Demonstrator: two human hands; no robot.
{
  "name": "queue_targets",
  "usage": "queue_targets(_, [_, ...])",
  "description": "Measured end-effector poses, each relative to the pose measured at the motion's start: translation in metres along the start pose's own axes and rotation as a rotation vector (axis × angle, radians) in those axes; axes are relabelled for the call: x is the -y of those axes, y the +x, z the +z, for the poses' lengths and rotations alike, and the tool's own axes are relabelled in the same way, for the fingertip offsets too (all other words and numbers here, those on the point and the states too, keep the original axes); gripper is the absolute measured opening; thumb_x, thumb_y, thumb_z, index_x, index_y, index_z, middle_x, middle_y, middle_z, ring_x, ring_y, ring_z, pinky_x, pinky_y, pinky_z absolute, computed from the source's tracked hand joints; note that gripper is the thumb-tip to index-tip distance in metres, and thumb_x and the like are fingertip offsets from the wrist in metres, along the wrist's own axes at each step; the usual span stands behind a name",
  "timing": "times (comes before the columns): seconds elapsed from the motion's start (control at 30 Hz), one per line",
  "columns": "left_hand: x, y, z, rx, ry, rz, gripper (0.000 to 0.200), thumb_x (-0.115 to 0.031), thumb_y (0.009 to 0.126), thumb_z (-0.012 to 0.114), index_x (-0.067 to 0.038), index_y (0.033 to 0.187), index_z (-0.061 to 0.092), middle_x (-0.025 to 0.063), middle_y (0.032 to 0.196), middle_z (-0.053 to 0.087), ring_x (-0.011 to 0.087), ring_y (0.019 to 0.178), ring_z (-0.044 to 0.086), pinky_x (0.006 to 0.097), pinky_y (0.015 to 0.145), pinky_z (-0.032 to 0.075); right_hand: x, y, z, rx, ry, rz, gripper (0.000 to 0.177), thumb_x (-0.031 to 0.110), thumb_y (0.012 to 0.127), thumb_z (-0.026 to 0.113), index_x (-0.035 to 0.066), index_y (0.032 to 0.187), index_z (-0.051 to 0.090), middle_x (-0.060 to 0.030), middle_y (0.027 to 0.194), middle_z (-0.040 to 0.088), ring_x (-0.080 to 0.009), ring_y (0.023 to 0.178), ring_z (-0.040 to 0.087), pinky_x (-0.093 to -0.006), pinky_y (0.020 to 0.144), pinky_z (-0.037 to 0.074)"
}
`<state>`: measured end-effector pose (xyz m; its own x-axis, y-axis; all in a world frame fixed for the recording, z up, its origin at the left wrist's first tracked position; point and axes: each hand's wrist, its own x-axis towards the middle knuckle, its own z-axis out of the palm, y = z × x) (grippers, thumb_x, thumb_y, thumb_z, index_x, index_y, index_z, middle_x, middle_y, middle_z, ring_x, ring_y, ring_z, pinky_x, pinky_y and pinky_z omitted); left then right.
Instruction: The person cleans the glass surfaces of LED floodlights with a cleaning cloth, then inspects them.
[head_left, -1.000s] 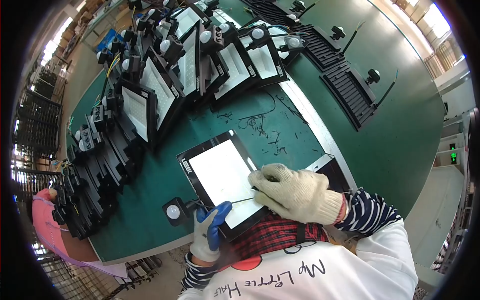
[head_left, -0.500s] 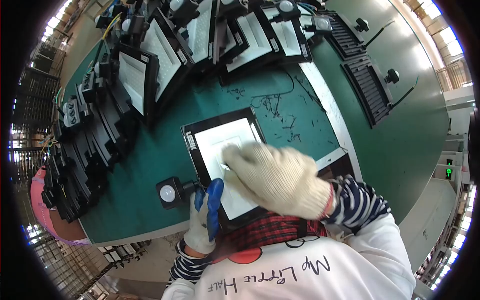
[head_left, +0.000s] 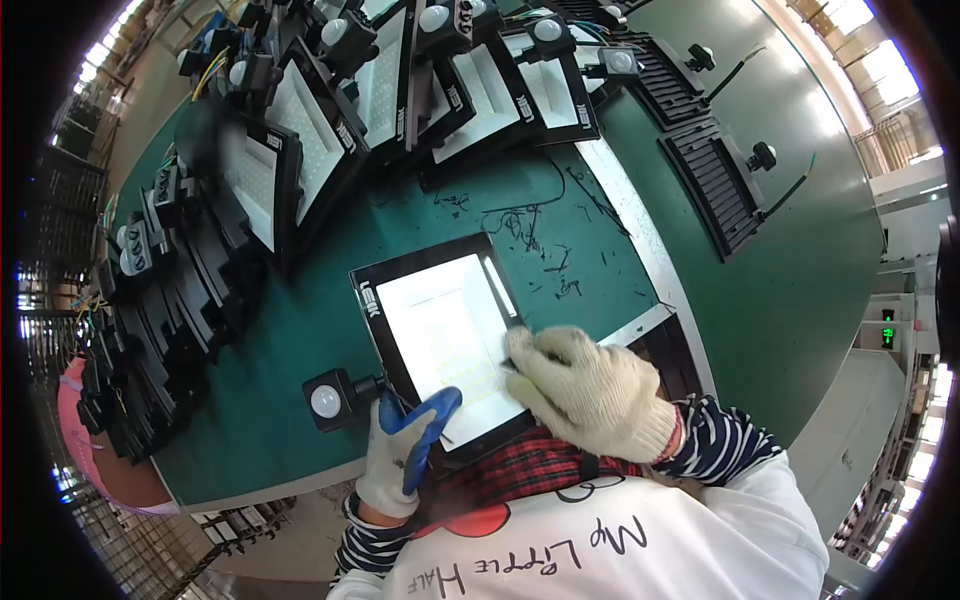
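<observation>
A black-framed LED floodlight lies face up on the green bench in front of me, its white panel showing through the glass. A black motion sensor with a white dome juts from its left side. In a blue-and-white coated glove, my left hand grips the floodlight's near left edge beside the sensor, a blue finger over the glass. My right hand, in a cream knitted glove, is closed at the floodlight's right edge. Something small and dark shows at its fingertips; I cannot make out what it is.
Several similar floodlights lean together at the far left. Dark housings with sensors line the left side. Black scraps litter the bench beyond the floodlight. Finned housings lie on the right surface, past a pale metal strip.
My right hand has moved off the middle of the glass toward the floodlight's right edge, uncovering the panel. My left hand stays at the near left edge, its blue finger now further over the glass.
</observation>
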<state>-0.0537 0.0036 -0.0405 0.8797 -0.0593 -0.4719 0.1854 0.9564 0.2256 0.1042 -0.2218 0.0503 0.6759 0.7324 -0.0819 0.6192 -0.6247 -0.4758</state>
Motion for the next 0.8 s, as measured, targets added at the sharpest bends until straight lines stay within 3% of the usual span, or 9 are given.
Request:
queue_targets(0.03, [0.002, -0.001, 0.01, -0.041, -0.044, 0.008, 0.043, -0.018, 0.109, 0.035, 0.0, 0.148, 0.028, 0.0368, 0.145, 0.042, 0.0426, 0.133, 0.052, 0.0385, 0.106, 0.055, -0.005, 0.009, 0.003, -0.046, 0.009, 0.022, 0.037, 0.037, 0.101, 0.056, 0.01, 0.125, 0.053, -0.016, 0.101, 0.063, -0.0362, 0.071, 0.07, -0.044, 0.057, 0.059])
queue_targets(0.13, [0.001, -0.002, 0.042, -0.142, 0.777, 0.156, 0.043, -0.004, 0.104, 0.045, -0.001, 0.145, 0.032, 0.036, 0.139, 0.049, 0.0414, 0.124, 0.06, 0.0396, 0.102, 0.057, -0.025, 0.055, 0.003, -0.116, 0.089, 0.078, 0.032, 0.039, 0.101, 0.053, 0.011, 0.117, 0.057, -0.0186, 0.106, 0.064, -0.04, 0.074, 0.07, -0.0493, 0.062, 0.057])
queue_targets(0.2, [-0.001, 0.002, 0.05, -0.382, 0.46, 0.068, 0.05, 0.004, 0.098, 0.052, -0.001, 0.143, 0.033, 0.0343, 0.135, 0.053, 0.0398, 0.121, 0.063, 0.0399, 0.103, 0.056, -0.027, 0.068, 0.004, -0.108, 0.022, 0.095, 0.03, 0.038, 0.102, 0.052, 0.011, 0.114, 0.057, -0.0184, 0.104, 0.064, -0.0406, 0.075, 0.07, -0.0491, 0.063, 0.057])
queue_targets(0.37, [-0.001, 0.003, 0.07, -0.427, 0.642, -0.001, 0.057, 0.01, 0.093, 0.058, -0.003, 0.143, 0.034, 0.0302, 0.137, 0.054, 0.0396, 0.124, 0.06, 0.038, 0.106, 0.053, -0.014, 0.031, 0.005, -0.071, 0.027, 0.079, 0.037, 0.04, 0.102, 0.052, 0.013, 0.126, 0.056, -0.0183, 0.104, 0.064, -0.0414, 0.075, 0.07, -0.0485, 0.064, 0.058])
queue_targets(0.43, [0.0, -0.004, 0.047, -0.261, 0.385, 0.049, 0.059, 0.009, 0.092, 0.06, -0.002, 0.144, 0.034, 0.0291, 0.139, 0.052, 0.0397, 0.127, 0.058, 0.0373, 0.106, 0.053, -0.021, 0.056, 0.009, -0.15, 0.023, 0.062, 0.035, 0.041, 0.102, 0.052, 0.012, 0.122, 0.056, -0.0185, 0.103, 0.064, -0.0413, 0.076, 0.07, -0.0484, 0.064, 0.058])
queue_targets(0.6, [-0.002, 0.003, 0.047, -0.405, 0.806, 0.062, 0.065, 0.003, 0.09, 0.068, 0.001, 0.145, 0.035, 0.0225, 0.14, 0.053, 0.0328, 0.127, 0.058, 0.037, 0.106, 0.052, -0.019, 0.058, 0.007, -0.154, -0.027, 0.03, 0.034, 0.04, 0.102, 0.052, 0.012, 0.119, 0.057, -0.0185, 0.103, 0.064, -0.0398, 0.076, 0.07, -0.049, 0.059, 0.057])
queue_targets(0.73, [-0.003, -0.001, 0.062, -0.346, 0.706, 0.06, 0.067, 0.003, 0.082, 0.076, 0.004, 0.138, 0.039, 0.0183, 0.134, 0.056, 0.0264, 0.125, 0.059, 0.0379, 0.106, 0.051, -0.015, 0.053, 0.004, -0.14, -0.013, 0.066, 0.036, 0.04, 0.102, 0.052, 0.012, 0.124, 0.057, -0.0193, 0.104, 0.064, -0.0407, 0.079, 0.071, -0.0472, 0.066, 0.059])
queue_targets(0.77, [-0.001, 0.0, 0.053, -0.307, 0.846, 0.114, 0.056, -0.017, 0.096, 0.067, 0.004, 0.14, 0.038, 0.0235, 0.127, 0.063, 0.0303, 0.112, 0.068, 0.0375, 0.102, 0.054, -0.023, 0.071, 0.009, -0.172, -0.056, 0.075, 0.033, 0.037, 0.102, 0.052, 0.011, 0.122, 0.057, -0.0194, 0.103, 0.065, -0.0409, 0.077, 0.07, -0.0472, 0.063, 0.058])
queue_targets(0.8, [-0.001, 0.001, 0.053, -0.275, 0.862, 0.088, 0.061, -0.012, 0.091, 0.071, 0.004, 0.14, 0.038, 0.0211, 0.129, 0.062, 0.0285, 0.115, 0.065, 0.0371, 0.104, 0.052, -0.028, 0.085, 0.009, -0.172, -0.052, 0.054, 0.03, 0.035, 0.102, 0.052, 0.011, 0.119, 0.058, -0.0187, 0.102, 0.065, -0.0411, 0.076, 0.07, -0.0476, 0.063, 0.057])
